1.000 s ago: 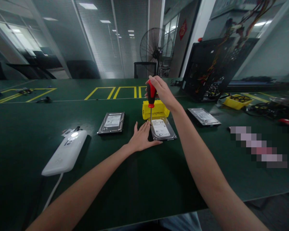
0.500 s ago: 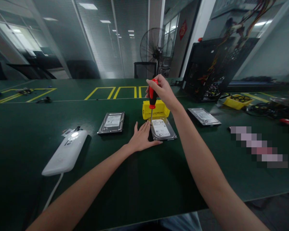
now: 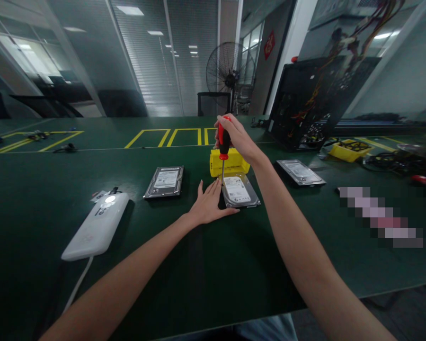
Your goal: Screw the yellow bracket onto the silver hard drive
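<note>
My right hand (image 3: 236, 135) is wrapped around the handle of a red and black screwdriver (image 3: 224, 146), held upright. Its shaft runs down to the left edge of a hard drive (image 3: 237, 188) that lies label up; the tip's exact seat is too small to make out. Against the drive's left side rests my left hand (image 3: 208, 202), fingers stretched out and thumb spread along the near edge. Directly behind the drive stands a yellow plastic bin (image 3: 230, 163), partly covered by the screwdriver and my right hand.
Other hard drives lie on the green table, one at left (image 3: 164, 181) and one at right (image 3: 301, 172). A white power bank (image 3: 97, 226) with a cable is near my left forearm. A black computer case (image 3: 305, 104) and a yellow tray (image 3: 351, 149) stand at the back right.
The screwdriver handle and my right hand's grip have shifted very slightly. My left hand and the hard drive stay in place.
</note>
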A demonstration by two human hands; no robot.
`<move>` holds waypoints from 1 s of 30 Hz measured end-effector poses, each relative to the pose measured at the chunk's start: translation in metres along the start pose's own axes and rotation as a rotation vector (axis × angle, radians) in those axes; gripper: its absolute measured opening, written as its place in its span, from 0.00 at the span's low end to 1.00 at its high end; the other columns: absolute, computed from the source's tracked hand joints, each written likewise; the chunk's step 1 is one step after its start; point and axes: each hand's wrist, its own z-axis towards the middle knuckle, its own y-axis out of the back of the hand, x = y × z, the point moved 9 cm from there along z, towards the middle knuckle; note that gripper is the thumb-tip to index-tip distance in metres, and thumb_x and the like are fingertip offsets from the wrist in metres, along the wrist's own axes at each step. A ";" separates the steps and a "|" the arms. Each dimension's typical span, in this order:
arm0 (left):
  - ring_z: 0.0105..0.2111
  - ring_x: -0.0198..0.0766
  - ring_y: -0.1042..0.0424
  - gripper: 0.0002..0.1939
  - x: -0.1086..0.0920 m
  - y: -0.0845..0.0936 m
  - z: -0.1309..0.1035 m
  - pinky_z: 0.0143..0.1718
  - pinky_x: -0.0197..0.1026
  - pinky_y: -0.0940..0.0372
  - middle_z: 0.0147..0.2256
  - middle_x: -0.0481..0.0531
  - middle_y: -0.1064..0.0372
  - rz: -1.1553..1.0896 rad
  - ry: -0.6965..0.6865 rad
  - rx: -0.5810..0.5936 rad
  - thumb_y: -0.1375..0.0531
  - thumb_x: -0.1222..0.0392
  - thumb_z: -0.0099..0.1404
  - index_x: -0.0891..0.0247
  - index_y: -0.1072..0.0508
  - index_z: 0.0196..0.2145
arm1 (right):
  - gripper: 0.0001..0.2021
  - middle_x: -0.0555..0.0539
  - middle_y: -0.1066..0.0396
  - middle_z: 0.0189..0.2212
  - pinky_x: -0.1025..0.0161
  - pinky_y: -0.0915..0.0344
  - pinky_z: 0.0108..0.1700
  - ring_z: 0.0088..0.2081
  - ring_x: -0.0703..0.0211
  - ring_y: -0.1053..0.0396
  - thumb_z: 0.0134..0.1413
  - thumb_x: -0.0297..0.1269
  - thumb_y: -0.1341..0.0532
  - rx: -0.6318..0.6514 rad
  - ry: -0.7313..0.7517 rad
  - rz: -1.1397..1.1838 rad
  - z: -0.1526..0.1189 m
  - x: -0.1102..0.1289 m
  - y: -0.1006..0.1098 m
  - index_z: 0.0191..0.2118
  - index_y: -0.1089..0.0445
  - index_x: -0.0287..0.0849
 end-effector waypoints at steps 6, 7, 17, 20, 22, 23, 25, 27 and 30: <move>0.67 0.55 0.59 0.58 -0.001 0.001 0.000 0.65 0.63 0.76 0.67 0.69 0.61 0.012 0.011 0.005 0.56 0.22 0.57 0.72 0.60 0.68 | 0.17 0.51 0.39 0.27 0.62 0.31 0.33 0.27 0.64 0.35 0.57 0.54 0.43 -0.029 0.008 -0.014 0.002 -0.002 0.004 0.40 0.40 0.45; 0.67 0.55 0.59 0.58 -0.002 0.002 0.000 0.65 0.63 0.76 0.67 0.69 0.60 0.017 0.013 0.002 0.56 0.22 0.57 0.73 0.60 0.68 | 0.17 0.51 0.39 0.27 0.62 0.31 0.33 0.27 0.64 0.34 0.56 0.54 0.42 -0.030 0.015 -0.023 0.002 -0.002 0.004 0.41 0.40 0.45; 0.67 0.54 0.59 0.58 -0.002 0.001 0.000 0.65 0.63 0.76 0.67 0.69 0.61 0.015 0.013 0.006 0.56 0.22 0.57 0.73 0.60 0.68 | 0.19 0.52 0.37 0.29 0.64 0.33 0.31 0.27 0.66 0.34 0.56 0.51 0.41 -0.006 0.102 -0.048 0.003 0.001 0.005 0.49 0.40 0.47; 0.67 0.54 0.60 0.58 -0.002 0.001 0.000 0.64 0.63 0.77 0.67 0.69 0.62 0.013 0.014 0.010 0.56 0.22 0.57 0.72 0.61 0.68 | 0.17 0.53 0.38 0.28 0.65 0.33 0.31 0.27 0.66 0.35 0.55 0.52 0.40 -0.001 0.119 -0.052 0.004 0.001 0.004 0.44 0.39 0.48; 0.67 0.54 0.60 0.58 -0.002 0.001 0.000 0.64 0.63 0.77 0.67 0.69 0.62 0.011 0.011 0.006 0.56 0.22 0.57 0.72 0.61 0.68 | 0.17 0.52 0.38 0.28 0.63 0.33 0.31 0.27 0.65 0.35 0.56 0.55 0.43 -0.002 0.105 -0.051 0.004 0.000 0.004 0.42 0.39 0.47; 0.67 0.54 0.60 0.57 -0.002 0.001 0.000 0.64 0.63 0.77 0.67 0.69 0.62 0.010 0.009 0.004 0.56 0.22 0.57 0.72 0.60 0.68 | 0.18 0.52 0.38 0.28 0.62 0.33 0.32 0.27 0.65 0.34 0.57 0.56 0.45 -0.002 0.094 -0.047 0.004 -0.001 0.004 0.42 0.39 0.47; 0.67 0.54 0.59 0.57 -0.001 0.001 0.000 0.64 0.63 0.77 0.67 0.69 0.62 0.007 0.005 0.001 0.56 0.22 0.57 0.71 0.61 0.68 | 0.20 0.51 0.38 0.29 0.61 0.32 0.32 0.28 0.63 0.34 0.59 0.59 0.49 0.001 0.067 -0.042 0.004 -0.003 0.003 0.41 0.39 0.46; 0.67 0.54 0.59 0.56 -0.001 0.001 0.000 0.64 0.63 0.77 0.67 0.68 0.61 0.007 0.002 -0.002 0.56 0.23 0.58 0.70 0.61 0.68 | 0.21 0.50 0.38 0.29 0.60 0.32 0.33 0.29 0.63 0.33 0.59 0.59 0.51 0.002 0.052 -0.042 0.004 -0.003 0.003 0.41 0.38 0.45; 0.67 0.55 0.59 0.56 0.000 0.000 0.000 0.64 0.63 0.77 0.67 0.67 0.61 0.011 0.005 -0.001 0.56 0.23 0.58 0.69 0.61 0.68 | 0.19 0.50 0.37 0.30 0.61 0.32 0.33 0.29 0.63 0.33 0.58 0.57 0.47 -0.010 0.059 -0.044 0.003 0.000 0.004 0.39 0.38 0.45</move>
